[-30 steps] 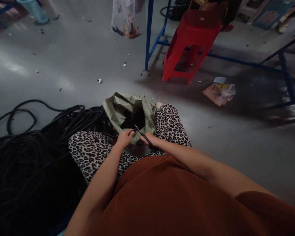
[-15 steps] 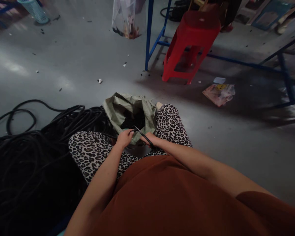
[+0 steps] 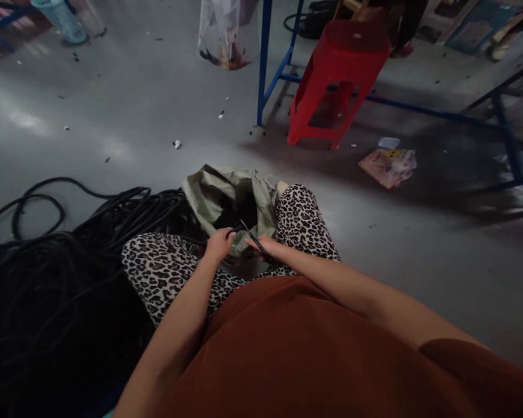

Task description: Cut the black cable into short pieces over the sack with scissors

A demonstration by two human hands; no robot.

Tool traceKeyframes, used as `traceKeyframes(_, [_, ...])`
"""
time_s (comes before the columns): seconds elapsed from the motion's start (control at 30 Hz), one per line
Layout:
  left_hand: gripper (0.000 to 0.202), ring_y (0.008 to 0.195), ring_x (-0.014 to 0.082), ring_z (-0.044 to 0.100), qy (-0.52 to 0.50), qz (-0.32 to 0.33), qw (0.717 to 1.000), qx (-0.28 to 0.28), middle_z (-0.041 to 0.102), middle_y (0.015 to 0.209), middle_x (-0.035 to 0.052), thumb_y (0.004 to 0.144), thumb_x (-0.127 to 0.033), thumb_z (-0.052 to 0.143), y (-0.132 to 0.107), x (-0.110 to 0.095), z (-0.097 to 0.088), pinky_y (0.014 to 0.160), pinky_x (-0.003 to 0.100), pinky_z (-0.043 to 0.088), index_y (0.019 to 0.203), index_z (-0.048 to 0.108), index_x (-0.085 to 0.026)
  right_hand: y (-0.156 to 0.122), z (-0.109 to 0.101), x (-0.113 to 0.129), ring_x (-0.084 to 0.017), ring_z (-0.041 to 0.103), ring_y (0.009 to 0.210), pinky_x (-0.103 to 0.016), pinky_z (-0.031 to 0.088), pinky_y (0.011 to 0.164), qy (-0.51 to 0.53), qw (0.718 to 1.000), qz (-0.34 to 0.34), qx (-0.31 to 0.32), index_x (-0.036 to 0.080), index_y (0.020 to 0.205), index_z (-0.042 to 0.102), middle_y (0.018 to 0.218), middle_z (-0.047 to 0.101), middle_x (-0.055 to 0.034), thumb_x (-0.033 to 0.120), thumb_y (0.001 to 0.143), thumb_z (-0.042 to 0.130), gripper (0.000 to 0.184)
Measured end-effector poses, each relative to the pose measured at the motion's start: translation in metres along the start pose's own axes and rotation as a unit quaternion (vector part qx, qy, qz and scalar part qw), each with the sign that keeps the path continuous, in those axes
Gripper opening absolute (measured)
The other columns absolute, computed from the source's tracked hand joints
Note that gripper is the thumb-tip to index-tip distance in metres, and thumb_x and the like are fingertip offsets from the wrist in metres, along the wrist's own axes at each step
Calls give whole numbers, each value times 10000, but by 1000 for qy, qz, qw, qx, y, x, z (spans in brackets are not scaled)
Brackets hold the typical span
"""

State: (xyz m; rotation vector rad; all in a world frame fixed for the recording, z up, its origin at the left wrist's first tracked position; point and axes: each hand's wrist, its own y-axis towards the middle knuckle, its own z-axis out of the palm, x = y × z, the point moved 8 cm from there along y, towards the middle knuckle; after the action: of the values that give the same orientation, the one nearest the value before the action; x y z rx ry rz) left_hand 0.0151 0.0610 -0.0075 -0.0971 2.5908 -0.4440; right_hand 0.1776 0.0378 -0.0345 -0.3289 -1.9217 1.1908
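Between my knees stands a greenish woven sack [image 3: 199, 200], its mouth wide and dark pieces [image 3: 230, 216] inside. My left hand [image 3: 219, 244] is closed around a black rubber cord [image 3: 234, 230], whose end points right over the sack's near rim. In my right hand [image 3: 265, 245] is a pair of scissors [image 3: 256, 242] with black handles. The blades reach up and left, close by the cord's end; whether they touch it I cannot tell. On the left, a large heap of black cord [image 3: 91, 226] lies in loops against my leg.
A red plastic stool [image 3: 342, 75] stands ahead, beside a blue metal frame [image 3: 264, 69]. A clear plastic bag [image 3: 226, 35] is further back. Crumpled printed plastic [image 3: 390, 167] lies to the right, and small scraps [image 3: 176, 144] dot the floor. A light-blue basket [image 3: 65, 23] is at the upper left.
My left hand has shifted slightly left with the cord. The scissors have turned a little, and their handles look closer together. The sack and heap stay put.
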Motion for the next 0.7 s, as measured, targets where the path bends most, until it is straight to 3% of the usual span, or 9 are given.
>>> traceKeyframes(0.3, [365,1066,215,592,-10,2,999,-39,657,1142,98,878,-326,449,-1,-1,-7,939,309,452,1157,618,-162,-9,11,4,-122,538,411,-193,434,391,36,998,15,53,130,750,526,496,524,-9,657,784,539,528])
traceKeyframes(0.7, [365,1057,218,596,-17,-1,999,-31,663,1127,101,882,-335,431,0,-2,-6,927,312,452,1134,629,-161,-9,19,5,-124,552,424,-179,414,407,34,996,-11,84,106,758,542,496,536,-16,620,831,510,520])
